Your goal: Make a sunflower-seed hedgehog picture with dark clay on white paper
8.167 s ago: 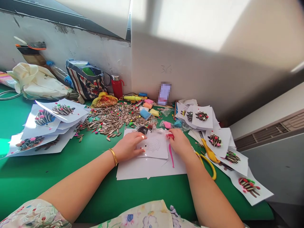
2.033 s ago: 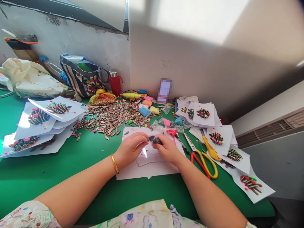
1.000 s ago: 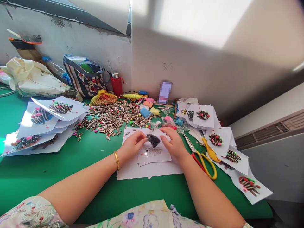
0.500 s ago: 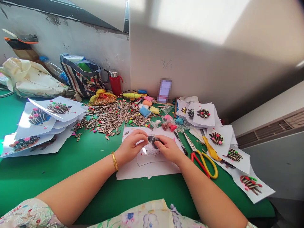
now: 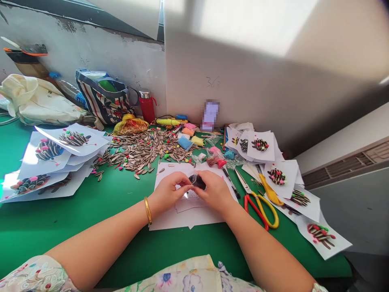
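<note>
The black packet, first seen behind the card, has been lifted and is now pinched over it by the left hand and the right hand. A second ago it was held by the left alone. The red packet, first touched by the right fingers, has been released. The scissors' red handle has been uncovered.

1. Between twelve and one o'clock from the head view's middle, the board bore a handwritten number: "36", then a third figure too faint to tell.
2. At one o'clock, the phone was too pixelated to read.
3. Between nine and ten o'clock, the cream bag carried small dark marks that could not be read.
4. The bottle's label, also there, was illegible.
</note>
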### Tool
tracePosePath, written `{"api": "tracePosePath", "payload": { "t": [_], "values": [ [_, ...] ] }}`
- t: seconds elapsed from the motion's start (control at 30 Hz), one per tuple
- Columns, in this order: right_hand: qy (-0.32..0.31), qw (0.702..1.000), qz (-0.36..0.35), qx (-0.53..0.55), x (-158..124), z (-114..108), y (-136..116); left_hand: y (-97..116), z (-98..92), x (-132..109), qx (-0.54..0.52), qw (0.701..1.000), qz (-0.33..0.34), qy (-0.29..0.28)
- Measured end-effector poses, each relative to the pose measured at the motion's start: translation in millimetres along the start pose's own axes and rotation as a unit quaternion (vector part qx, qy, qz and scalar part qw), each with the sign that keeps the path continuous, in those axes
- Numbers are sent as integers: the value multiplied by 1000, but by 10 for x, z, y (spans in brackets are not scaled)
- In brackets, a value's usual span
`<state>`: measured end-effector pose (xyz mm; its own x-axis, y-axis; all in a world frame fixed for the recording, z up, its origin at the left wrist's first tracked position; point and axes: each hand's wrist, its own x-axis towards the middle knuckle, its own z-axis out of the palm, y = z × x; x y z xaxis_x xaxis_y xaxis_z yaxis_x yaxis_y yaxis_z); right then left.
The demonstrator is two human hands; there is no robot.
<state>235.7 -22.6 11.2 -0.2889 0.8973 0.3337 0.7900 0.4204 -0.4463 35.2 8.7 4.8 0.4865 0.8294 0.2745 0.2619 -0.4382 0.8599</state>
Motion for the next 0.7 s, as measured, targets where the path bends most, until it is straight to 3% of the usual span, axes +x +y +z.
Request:
{"api": "tracePosePath", "payload": {
  "t": [0.17,0.53,0.7],
  "values": [
    [17,999,-22,15,7,-30,-31,50,-1,-38,4,1000,20,-19],
    [33,999,-42,2,6,38,-20,24,-4,-35,-25,997,-77,-12],
    [14,999,-28,30,-1,57,-6,-41,-21,-9,46,999,-11,-13]
  ]
}}
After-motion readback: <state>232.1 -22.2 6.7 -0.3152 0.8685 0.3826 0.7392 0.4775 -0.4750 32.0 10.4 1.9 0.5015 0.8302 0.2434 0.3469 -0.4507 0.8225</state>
